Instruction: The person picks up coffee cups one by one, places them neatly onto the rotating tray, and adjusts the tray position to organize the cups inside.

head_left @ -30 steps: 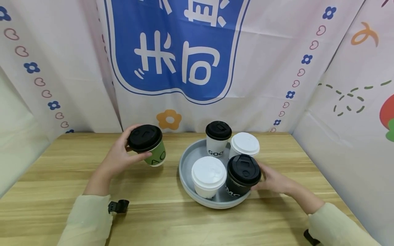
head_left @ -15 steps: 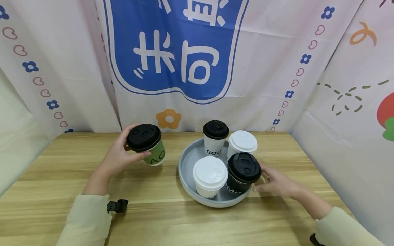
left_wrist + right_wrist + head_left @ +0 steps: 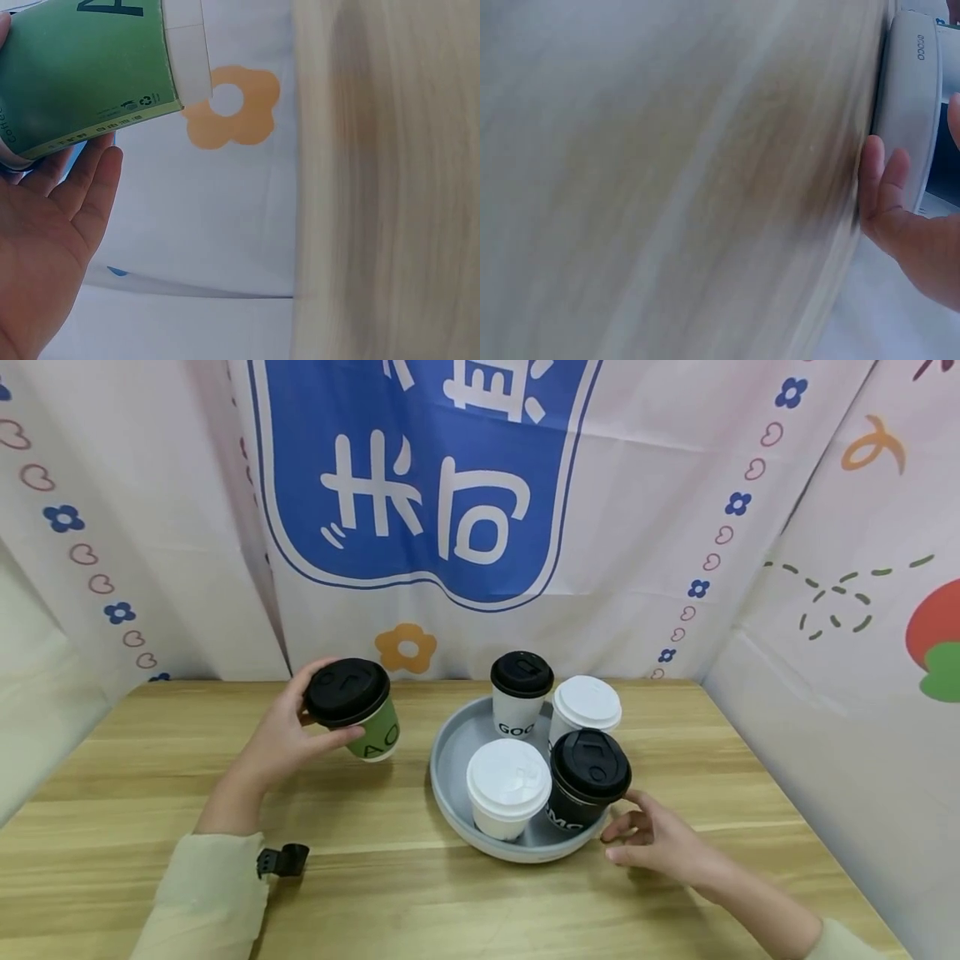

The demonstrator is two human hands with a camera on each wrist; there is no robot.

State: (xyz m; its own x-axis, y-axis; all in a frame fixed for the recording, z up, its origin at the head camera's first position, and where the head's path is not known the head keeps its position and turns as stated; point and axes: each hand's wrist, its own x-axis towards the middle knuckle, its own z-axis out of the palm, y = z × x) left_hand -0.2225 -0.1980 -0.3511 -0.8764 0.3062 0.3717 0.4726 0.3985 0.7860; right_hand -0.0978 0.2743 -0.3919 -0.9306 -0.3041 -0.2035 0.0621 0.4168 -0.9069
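My left hand (image 3: 277,743) grips a green paper coffee cup (image 3: 378,731) with a black lid, tilted and held above the table left of the tray. In the left wrist view, my fingers (image 3: 94,176) lie along the side of the green cup (image 3: 97,71). At the right rim of a round grey tray (image 3: 448,752), my right hand (image 3: 660,847) has its fingers loosely bent beside a black paper cup (image 3: 573,810). The right wrist view shows these fingers (image 3: 889,184) against the wall of the tray (image 3: 911,97).
The tray also holds a white cup (image 3: 510,789) with a white lid in front, another white-lidded cup (image 3: 587,703) behind, and a white cup with a black lid (image 3: 516,710). A printed cloth backdrop (image 3: 615,527) stands behind the wooden table (image 3: 360,877).
My right hand has come away from the black cup and lowered to the tray's rim. The left hand still holds the green cup in nearly the same place.
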